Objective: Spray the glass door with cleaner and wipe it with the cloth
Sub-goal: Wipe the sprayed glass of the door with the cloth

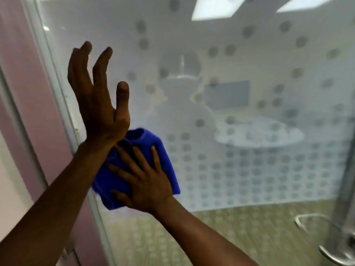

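At nine o'clock a pale pink wall (25,77) fills the left side, bordered by a light metal frame strip (57,96) that slants down toward six o'clock. At twelve to one o'clock two bright ceiling light panels (215,8) show, and near the centre a blurred white basin (259,135) with a grey rectangle (227,96) above it. A curved metal handle (334,254) sits at five o'clock, beside a patch of tan floor (230,237).
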Tool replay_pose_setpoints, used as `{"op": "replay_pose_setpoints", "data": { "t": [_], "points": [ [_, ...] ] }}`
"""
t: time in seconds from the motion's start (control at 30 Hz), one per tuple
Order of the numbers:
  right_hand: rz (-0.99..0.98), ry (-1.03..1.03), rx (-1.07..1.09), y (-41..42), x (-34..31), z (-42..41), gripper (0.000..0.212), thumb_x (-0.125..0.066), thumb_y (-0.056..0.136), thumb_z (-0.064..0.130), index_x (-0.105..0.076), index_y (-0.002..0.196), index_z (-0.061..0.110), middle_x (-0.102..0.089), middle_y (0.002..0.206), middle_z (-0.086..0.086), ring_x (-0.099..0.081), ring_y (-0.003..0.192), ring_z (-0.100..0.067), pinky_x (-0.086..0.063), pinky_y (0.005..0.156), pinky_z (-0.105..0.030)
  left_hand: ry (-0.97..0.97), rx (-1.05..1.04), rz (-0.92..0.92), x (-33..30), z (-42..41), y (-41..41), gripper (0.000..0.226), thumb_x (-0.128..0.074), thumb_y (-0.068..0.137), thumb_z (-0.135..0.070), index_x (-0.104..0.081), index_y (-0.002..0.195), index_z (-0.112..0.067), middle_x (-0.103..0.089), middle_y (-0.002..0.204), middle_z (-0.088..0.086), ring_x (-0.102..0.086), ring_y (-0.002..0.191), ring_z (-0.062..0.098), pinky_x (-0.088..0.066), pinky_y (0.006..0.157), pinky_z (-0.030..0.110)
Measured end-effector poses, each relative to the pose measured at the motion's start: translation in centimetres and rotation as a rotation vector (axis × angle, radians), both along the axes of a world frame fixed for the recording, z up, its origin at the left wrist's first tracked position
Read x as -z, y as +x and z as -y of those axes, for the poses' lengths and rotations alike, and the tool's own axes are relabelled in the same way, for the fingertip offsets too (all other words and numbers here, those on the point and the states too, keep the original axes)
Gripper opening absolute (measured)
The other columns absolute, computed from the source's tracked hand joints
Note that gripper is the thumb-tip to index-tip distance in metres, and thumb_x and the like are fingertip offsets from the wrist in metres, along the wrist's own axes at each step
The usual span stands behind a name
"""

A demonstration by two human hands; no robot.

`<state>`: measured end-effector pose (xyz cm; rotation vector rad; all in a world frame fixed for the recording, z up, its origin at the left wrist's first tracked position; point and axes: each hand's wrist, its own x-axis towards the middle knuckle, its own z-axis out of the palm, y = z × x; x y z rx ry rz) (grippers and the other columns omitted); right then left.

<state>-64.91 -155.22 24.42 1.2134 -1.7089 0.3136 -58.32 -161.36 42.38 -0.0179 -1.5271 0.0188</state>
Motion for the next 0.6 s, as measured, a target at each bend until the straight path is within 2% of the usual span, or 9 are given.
{"op": "replay_pose_setpoints", "data": {
  "t": [0.03,0.1,0.17,0.23,0.37,0.43,0.5,0.6],
  "points": [
    [0.022,-0.021,-0.006,-0.7,1.8,-1.4,0.065,-0.051,0.090,0.070,-0.048,0.147,0.039,-0.022,0.169,0.006,0.002,0.159,-0.022,0.007,0.125,-0.058,-0.020,-0.002,0.027,0.9,-0.8,-0.4,0.053,-0.046,0.099,-0.027,-0.044,0.149,-0.008,-0.033,0.158,0.023,-0.025,0.150,0.042,-0.015,0.127,0.033],
    [0.041,-0.106,0.004,-2.4,4.3,-4.4,0.050,-0.057,0.087,0.071,-0.069,0.121,0.037,-0.030,0.165,0.007,-0.021,0.156,-0.022,-0.003,0.125,-0.057,-0.071,-0.010,0.124,3.6,-2.1,-0.9,0.056,-0.047,0.098,-0.029,-0.044,0.150,-0.008,-0.032,0.159,0.024,-0.023,0.151,0.043,-0.014,0.128,0.039],
    [0.034,-0.208,0.060,-4.4,5.9,-8.0,0.049,-0.059,0.083,0.073,-0.075,0.108,0.034,-0.037,0.161,0.005,-0.030,0.153,-0.024,-0.009,0.123,-0.060,-0.145,-0.005,0.280,7.4,-3.4,-1.4,0.058,-0.048,0.097,-0.033,-0.044,0.150,-0.011,-0.032,0.160,0.022,-0.022,0.153,0.041,-0.016,0.128,0.045],
    [0.009,-0.304,0.112,-6.7,6.0,-11.6,0.057,-0.063,0.078,0.076,-0.076,0.112,0.033,-0.044,0.156,-0.001,-0.028,0.153,-0.027,-0.015,0.120,-0.065,-0.217,0.007,0.385,10.7,-4.4,-2.0,0.057,-0.052,0.095,-0.033,-0.046,0.149,-0.014,-0.035,0.160,0.020,-0.024,0.153,0.039,-0.024,0.125,0.053],
    [0.036,-0.494,0.264,-11.3,3.2,-18.5,0.066,-0.068,0.071,0.077,-0.078,0.105,0.021,-0.058,0.144,-0.020,-0.039,0.145,-0.042,-0.020,0.115,-0.074,-0.225,0.009,0.400,12.7,-5.6,-3.9,0.054,-0.054,0.097,-0.032,-0.048,0.147,-0.013,-0.036,0.158,0.020,-0.025,0.153,0.038,-0.030,0.120,0.057],
    [0.099,-0.561,0.363,-13.4,1.8,-21.8,0.069,-0.064,0.074,0.077,-0.076,0.111,0.020,-0.053,0.147,-0.027,-0.034,0.147,-0.047,-0.016,0.117,-0.073,-0.224,-0.018,0.390,12.2,-6.3,-5.0,0.054,-0.054,0.097,-0.034,-0.049,0.147,-0.013,-0.035,0.159,0.021,-0.024,0.153,0.038,-0.028,0.122,0.056],
    [0.190,-0.635,0.458,-15.2,1.4,-25.1,0.074,-0.056,0.080,0.077,-0.067,0.125,0.020,-0.037,0.156,-0.032,-0.026,0.150,-0.048,-0.012,0.119,-0.069,-0.216,-0.063,0.385,11.9,-6.8,-6.0,0.055,-0.054,0.098,-0.037,-0.047,0.149,-0.015,-0.033,0.160,0.021,-0.022,0.153,0.038,-0.022,0.126,0.053],
    [0.435,-0.835,0.586,-17.2,3.2,-28.9,0.082,-0.038,0.088,0.078,-0.052,0.141,0.017,-0.025,0.161,-0.034,-0.018,0.152,-0.048,-0.016,0.119,-0.069,-0.202,-0.143,0.347,12.2,-7.2,-6.8,0.057,-0.052,0.099,-0.040,-0.045,0.150,-0.016,-0.032,0.161,0.022,-0.022,0.153,0.040,-0.016,0.128,0.050]
  ]
}}
